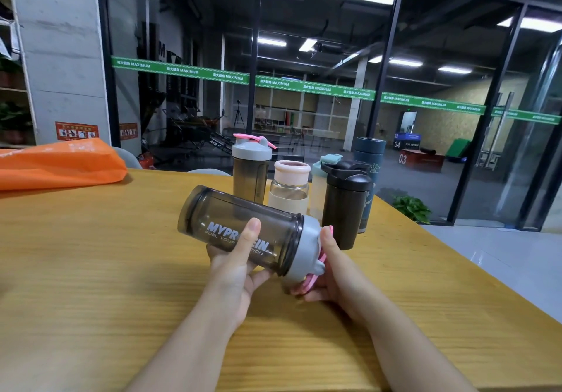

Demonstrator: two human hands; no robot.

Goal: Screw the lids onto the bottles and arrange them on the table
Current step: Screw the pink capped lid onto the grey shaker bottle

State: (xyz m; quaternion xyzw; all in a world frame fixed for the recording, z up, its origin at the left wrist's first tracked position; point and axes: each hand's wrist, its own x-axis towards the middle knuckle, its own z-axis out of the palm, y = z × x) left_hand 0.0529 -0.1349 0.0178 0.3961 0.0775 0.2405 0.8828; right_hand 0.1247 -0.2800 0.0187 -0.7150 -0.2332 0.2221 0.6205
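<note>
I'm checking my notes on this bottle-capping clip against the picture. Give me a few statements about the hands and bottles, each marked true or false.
1. The left hand grips the smoky shaker bottle round its body. True.
2. That bottle stands upright on the table. False: it is held tilted on its side, above the table.
3. The right hand is at the bottle's grey lid. True.
4. The black shaker has no lid. False: a black lid sits on it.
5. An orange bag lies at the table's far left. True.
6. The pink-rimmed glass bottle lies on its side. False: it stands upright.
</note>
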